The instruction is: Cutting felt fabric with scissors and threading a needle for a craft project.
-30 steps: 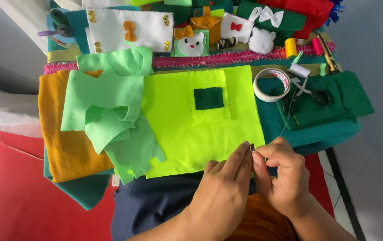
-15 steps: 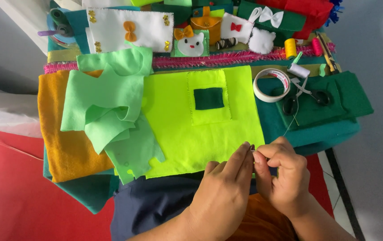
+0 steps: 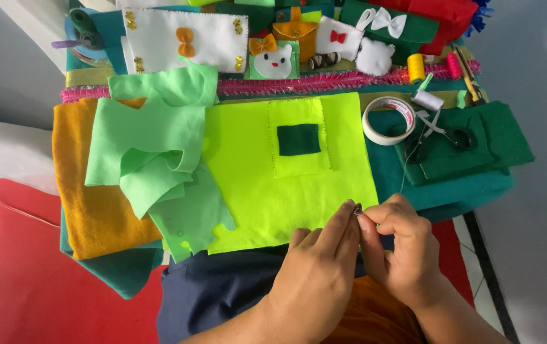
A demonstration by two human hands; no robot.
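Lower right of the frame: left hand (image 3: 315, 283) and right hand (image 3: 401, 251) meet, fingers pinched narrow on a small dark snap (image 3: 357, 209) at the lime felt (image 3: 267, 197) edge. Judged risk: the tiny snap could slip and fall among the layered felt.

A red floor mat (image 3: 25, 280) carries stacked felt: teal sheet (image 3: 465, 188), orange sheet (image 3: 88, 204).
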